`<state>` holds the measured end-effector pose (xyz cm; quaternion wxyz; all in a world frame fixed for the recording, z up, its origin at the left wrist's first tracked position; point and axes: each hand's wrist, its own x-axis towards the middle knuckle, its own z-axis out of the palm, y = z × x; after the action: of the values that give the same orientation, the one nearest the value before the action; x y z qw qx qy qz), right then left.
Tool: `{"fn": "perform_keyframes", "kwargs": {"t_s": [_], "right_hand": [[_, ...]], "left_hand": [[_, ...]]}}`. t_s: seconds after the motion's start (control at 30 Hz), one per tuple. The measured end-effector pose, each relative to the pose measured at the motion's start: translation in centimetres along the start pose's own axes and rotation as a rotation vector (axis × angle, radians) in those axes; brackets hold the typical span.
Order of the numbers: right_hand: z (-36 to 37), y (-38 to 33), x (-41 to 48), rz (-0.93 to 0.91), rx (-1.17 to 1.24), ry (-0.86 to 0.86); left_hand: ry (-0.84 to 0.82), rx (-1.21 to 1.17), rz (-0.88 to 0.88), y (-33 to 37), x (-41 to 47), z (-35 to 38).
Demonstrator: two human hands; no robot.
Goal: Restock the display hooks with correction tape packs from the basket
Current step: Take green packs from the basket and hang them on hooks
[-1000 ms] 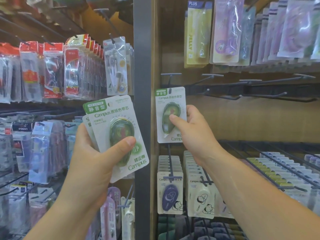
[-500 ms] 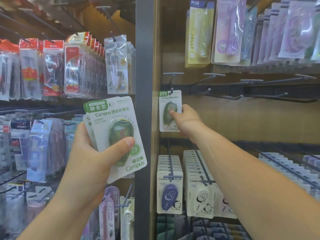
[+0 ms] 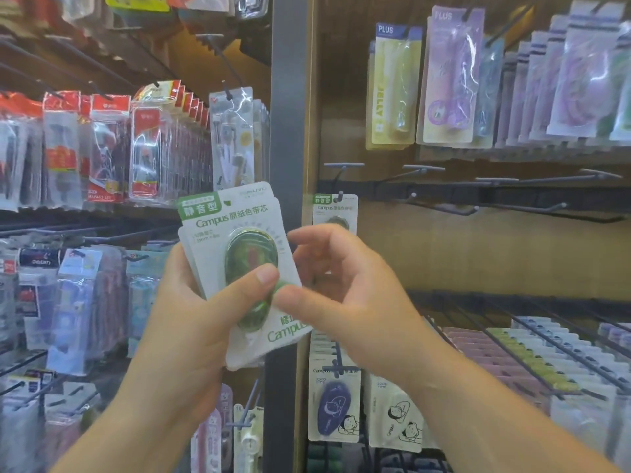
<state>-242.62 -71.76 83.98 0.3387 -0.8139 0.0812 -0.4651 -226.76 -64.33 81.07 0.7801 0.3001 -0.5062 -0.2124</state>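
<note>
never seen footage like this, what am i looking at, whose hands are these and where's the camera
There is no machine here: a person is restocking a shop display with bare hands. The single picture comes from a camera worn on the person's head, looking forward and down, so both arms reach in from below. The left hand grips a small stack of green Campus correction tape packs, with the thumb across the front. The right hand is at the stack's right edge, thumb on the front pack; whether it grips yet is unclear. Behind it, one matching pack hangs on a hook, and more hooks stick out to its right. Other stationery hangs all round.
</note>
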Motion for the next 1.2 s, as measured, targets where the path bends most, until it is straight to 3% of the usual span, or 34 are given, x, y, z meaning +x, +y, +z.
{"fn": "perform_keyframes", "kwargs": {"t_s": [0.43, 0.63, 0.83, 1.03, 1.2], "right_hand": [[0.4, 1.1, -0.4, 0.085, 0.059, 0.033], [-0.1, 1.6, -0.6, 0.132, 0.216, 0.069], [-0.8, 1.4, -0.6, 0.179, 0.333, 0.105], [-4.2, 2.3, 0.6, 0.252, 0.158, 0.268], [-4.7, 3.2, 1.4, 0.279, 0.044, 0.265]], "left_hand": [[-0.015, -0.118, -0.121, -0.2, -0.1, 0.6], [-0.035, 0.051, -0.083, -0.2, -0.6, 0.5], [0.0, 0.053, -0.059, -0.4, -0.8, 0.3], [0.142, 0.088, -0.06, -0.3, -0.5, -0.6], [0.133, 0.114, -0.075, -0.2, -0.8, -0.4]]}}
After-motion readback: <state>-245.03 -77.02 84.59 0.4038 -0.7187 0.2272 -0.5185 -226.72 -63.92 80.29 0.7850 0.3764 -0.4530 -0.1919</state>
